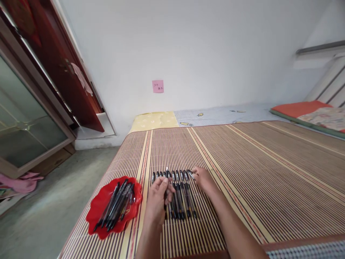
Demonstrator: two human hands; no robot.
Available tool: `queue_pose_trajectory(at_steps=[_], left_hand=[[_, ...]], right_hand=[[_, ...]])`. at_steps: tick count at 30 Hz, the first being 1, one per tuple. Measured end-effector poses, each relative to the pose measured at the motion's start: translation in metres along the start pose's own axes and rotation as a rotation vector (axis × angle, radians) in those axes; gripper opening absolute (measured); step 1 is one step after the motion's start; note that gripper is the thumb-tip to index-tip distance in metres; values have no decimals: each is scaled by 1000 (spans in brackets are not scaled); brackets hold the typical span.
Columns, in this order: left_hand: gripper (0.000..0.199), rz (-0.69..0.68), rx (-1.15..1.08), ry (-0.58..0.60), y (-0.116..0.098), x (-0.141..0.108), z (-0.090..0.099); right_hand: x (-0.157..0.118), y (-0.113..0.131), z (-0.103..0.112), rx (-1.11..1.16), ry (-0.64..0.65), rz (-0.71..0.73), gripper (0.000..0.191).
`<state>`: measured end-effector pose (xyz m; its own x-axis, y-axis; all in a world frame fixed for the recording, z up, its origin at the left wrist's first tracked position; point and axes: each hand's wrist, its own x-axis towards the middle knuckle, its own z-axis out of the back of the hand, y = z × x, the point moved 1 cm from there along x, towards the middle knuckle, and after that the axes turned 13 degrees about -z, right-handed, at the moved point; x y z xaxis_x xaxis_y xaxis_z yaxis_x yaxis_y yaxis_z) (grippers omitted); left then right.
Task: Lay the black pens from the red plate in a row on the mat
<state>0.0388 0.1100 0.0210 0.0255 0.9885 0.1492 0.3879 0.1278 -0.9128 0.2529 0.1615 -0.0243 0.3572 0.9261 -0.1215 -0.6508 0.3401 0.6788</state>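
Observation:
Between the thumb and fingers of my left hand (159, 192) is a pen (167, 173), its pale pointed tip standing up uncovered. My right hand (201, 178), at the far right end of the row, pinches a small dark piece with a shiny clip, which looks like a pen cap (191, 175). Several black capped pens (179, 198) lie side by side on the striped mat (221, 158), caps away from me. My left hand and wrist hide part of the row's left side. More black pens (118, 205) are heaped in a red wavy-rimmed dish (94, 207) to the left.
The mat covers a bed against a white wall (202, 54) bearing a pink sticky note (157, 86). Folded bedding (309, 109) lies at the far right. Left of the bed are the grey floor (91, 169), a red door (58, 68) and a glass-panelled door (24, 115).

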Motion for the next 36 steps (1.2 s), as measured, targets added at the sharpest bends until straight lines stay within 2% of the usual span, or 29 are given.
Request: queue_pose_trajectory(at_steps=[5,11,17,24,32,36], left_hand=[[41,-3,-7,-35,-3,1,3],[41,0,9,-18,-2,0,2],[37,-8,17,-10,-2,1,2],[39,19,32,1,-2,0,1],[40,18,45,2,1,-1,-1],[40,30,40,4,1,-1,-2]], right_hand=[[-3,-2,-3,-43,2,24,16],[-3,-3,-3,-71,-30,36,20],[-8,-1,1,-73,-55,68,32],[-8,1,-4,-73,-5,62,36],[-8,2,-5,-75,-25,113,41],[-9,1,-2,-97,9,83,47]])
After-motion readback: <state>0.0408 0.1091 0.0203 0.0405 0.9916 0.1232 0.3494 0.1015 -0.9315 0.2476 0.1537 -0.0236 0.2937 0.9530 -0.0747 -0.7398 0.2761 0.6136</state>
